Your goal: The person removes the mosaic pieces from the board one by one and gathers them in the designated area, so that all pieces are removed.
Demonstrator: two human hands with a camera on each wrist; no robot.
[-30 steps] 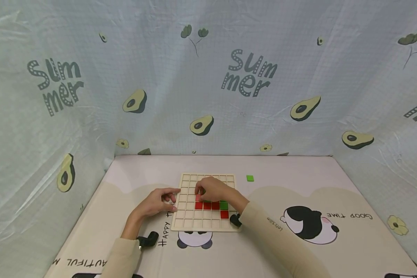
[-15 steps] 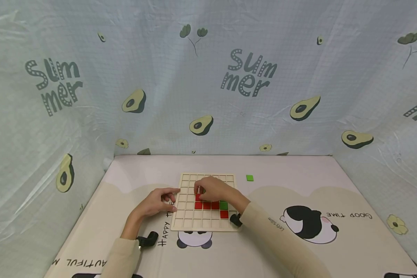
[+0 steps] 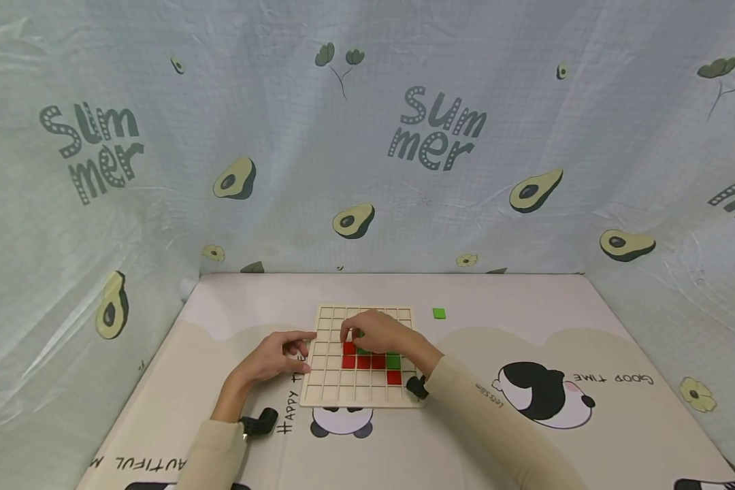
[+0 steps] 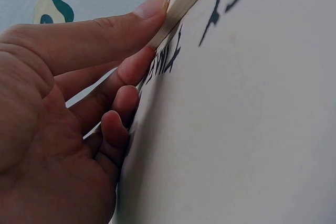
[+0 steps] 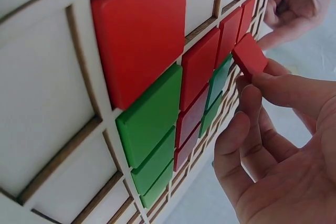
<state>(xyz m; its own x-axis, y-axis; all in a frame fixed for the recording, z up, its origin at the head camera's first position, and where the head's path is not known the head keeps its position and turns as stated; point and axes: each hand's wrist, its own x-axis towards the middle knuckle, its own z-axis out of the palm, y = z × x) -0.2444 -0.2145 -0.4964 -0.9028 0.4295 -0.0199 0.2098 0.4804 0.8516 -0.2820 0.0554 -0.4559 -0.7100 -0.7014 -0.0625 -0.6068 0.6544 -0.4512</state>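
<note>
A pale wooden grid board [image 3: 333, 395] lies on the table with red and green square tiles in some cells. My right hand [image 3: 380, 331] reaches over its middle. Thumb and fingertips pinch a red tile [image 5: 249, 55], which sits tilted at its cell in the right wrist view. Beside it are a row of red tiles [image 3: 364, 362] and a green tile [image 3: 393, 362]; the hand hides part of the row behind. My left hand [image 3: 272, 357] touches the board's left edge, thumb and index finger spread apart. In the left wrist view its thumb [image 4: 152, 8] rests against the board's side.
One loose green tile [image 3: 439, 314] lies on the table beyond the board's right corner. The tabletop [image 3: 465, 435] has printed pandas and lettering. A patterned curtain [image 3: 282, 136] stands behind the table and along both sides.
The red tile under my right fingertips has gone from light pink to darker red in the head view, its tilt lessened. The right hand has barely shifted; the left hand stays at the board's edge.
</note>
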